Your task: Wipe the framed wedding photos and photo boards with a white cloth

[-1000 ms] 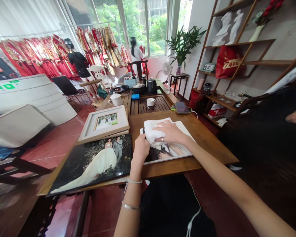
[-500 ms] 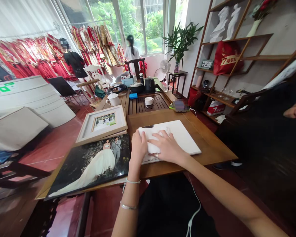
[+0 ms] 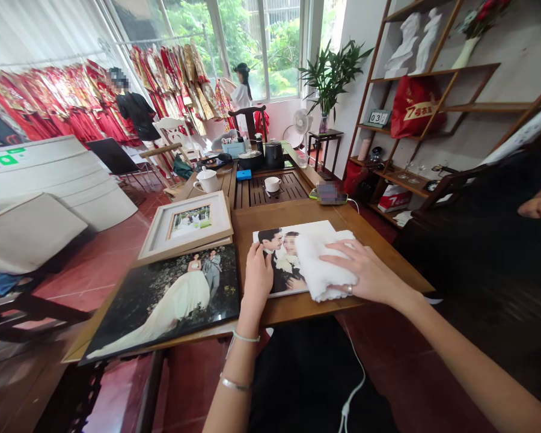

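A photo panel [image 3: 277,264] showing a couple lies flat on the wooden table before me. My left hand [image 3: 258,273] grips its left edge, thumb over the front. On the right half of the panel, my right hand [image 3: 365,273] presses a bunched white cloth [image 3: 318,264], its fingers spread across the top. The cloth covers much of the panel's right part and hangs past its near edge. Left of my left hand lies a larger dark wedding photo panel [image 3: 180,300]. Beyond that, a wooden picture frame [image 3: 228,219] with a small photo rests on another frame.
Further back on the table [image 3: 270,210] are a lidded white mug [image 3: 206,180], a slatted tea tray [image 3: 247,195] with a white cup [image 3: 272,184], and a phone [image 3: 328,193] on a cable. Someone in dark clothes sits at the right. Two people stand near hanging red garments.
My right hand has swept the white cloth rightward across the panel, uncovering the couple's picture on the left. My left hand stays at the left edge.
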Demonstrator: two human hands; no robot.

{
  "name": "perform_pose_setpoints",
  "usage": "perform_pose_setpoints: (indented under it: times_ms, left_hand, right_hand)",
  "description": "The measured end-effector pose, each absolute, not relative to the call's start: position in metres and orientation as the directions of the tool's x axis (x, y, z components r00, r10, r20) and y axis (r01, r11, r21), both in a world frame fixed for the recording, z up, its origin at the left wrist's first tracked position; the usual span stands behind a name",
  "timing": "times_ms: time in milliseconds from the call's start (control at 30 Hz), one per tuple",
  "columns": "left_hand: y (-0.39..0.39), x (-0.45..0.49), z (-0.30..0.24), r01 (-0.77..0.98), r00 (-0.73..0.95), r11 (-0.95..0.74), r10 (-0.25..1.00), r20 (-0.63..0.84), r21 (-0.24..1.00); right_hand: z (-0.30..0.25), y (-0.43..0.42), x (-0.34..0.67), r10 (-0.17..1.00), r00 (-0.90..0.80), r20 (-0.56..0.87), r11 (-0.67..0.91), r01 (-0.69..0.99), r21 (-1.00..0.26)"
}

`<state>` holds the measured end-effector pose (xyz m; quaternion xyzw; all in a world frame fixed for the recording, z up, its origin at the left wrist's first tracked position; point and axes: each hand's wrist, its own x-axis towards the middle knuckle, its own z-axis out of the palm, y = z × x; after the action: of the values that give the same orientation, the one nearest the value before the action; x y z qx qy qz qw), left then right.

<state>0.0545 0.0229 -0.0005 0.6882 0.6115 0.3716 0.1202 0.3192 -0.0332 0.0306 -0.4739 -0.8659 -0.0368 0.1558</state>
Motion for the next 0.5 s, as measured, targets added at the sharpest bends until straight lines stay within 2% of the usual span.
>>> perform_pose_setpoints:
  times_ms: [300, 500]
  left_hand:
    - [0.023, 0.051, -0.003, 0.737, -0.006, -0.26, 0.92, 0.391, 0.623]
    - [0.02, 0.057, -0.006, 0.759, -0.042, -0.218, 0.924, 0.38, 0.613]
  right_hand:
    - [0.029, 0.06, 0.332, 0.875, -0.393, 0.283, 0.448, 0.878, -0.167]
    - [0.038, 0.078, 0.314, 0.894, -0.363, 0.262, 0.418, 0.887, -0.196]
